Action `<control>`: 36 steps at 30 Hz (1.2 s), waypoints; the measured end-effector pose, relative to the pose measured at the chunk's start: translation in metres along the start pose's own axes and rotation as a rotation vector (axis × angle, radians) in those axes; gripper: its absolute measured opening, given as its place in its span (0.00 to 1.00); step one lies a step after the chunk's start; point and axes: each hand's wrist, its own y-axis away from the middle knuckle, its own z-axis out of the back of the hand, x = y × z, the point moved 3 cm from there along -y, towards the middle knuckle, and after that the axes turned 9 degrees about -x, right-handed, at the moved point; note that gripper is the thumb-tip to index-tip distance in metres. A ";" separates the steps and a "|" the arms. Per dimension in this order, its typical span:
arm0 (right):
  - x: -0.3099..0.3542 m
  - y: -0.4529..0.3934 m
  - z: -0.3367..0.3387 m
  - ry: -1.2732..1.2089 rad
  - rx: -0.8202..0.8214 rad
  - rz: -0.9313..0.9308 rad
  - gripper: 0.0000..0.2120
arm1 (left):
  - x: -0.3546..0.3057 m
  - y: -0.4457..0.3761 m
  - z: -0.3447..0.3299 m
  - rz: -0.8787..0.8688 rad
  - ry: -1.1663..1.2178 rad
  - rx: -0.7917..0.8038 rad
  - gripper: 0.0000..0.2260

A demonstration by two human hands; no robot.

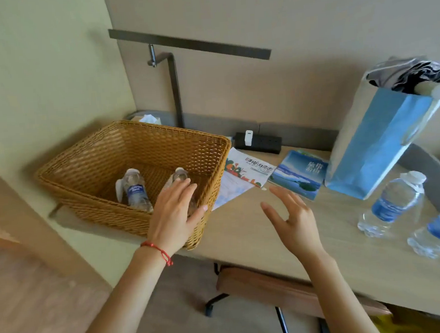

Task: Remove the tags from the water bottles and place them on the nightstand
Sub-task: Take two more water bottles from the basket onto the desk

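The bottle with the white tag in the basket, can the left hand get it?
Probably yes. The left hand is over the basket, whose top is open, and the tagged bottle lies uncovered beside it.

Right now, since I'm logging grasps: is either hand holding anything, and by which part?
Nothing. The left hand reaches, fingers straight, over a bottle in the basket; the right hand hovers open.

Basket [89, 159] sat on worktop [308, 243] at left, w/ two bottles in it: one [136, 190] lay at left, the other [179, 176] to its right, partly under left hand [174, 218]. Right hand [293, 219] hovered over worktop, right of basket. Leaflet [242, 176] and booklet [300, 174] lay behind it; power strip [260, 142] further back by wall. Paper bag [377, 141] stood at right, w/ two more bottles [391, 203] [439, 230] in front of it.
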 end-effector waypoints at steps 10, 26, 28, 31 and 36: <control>0.068 -0.024 -0.085 -0.108 0.138 0.055 0.20 | 0.091 -0.011 0.042 0.179 0.015 -0.066 0.22; 0.074 -0.144 -0.212 -0.159 0.380 0.019 0.21 | 0.214 -0.098 -0.004 0.483 0.106 0.052 0.21; 0.078 -0.158 -0.229 -0.151 0.428 -0.003 0.22 | 0.232 -0.108 -0.013 0.550 0.141 0.084 0.20; 0.079 -0.173 -0.258 -0.099 0.505 -0.081 0.22 | 0.264 -0.123 -0.030 0.650 0.194 0.157 0.20; 0.068 -0.176 -0.300 -0.003 0.597 -0.222 0.21 | 0.318 -0.143 -0.064 0.775 0.276 0.289 0.21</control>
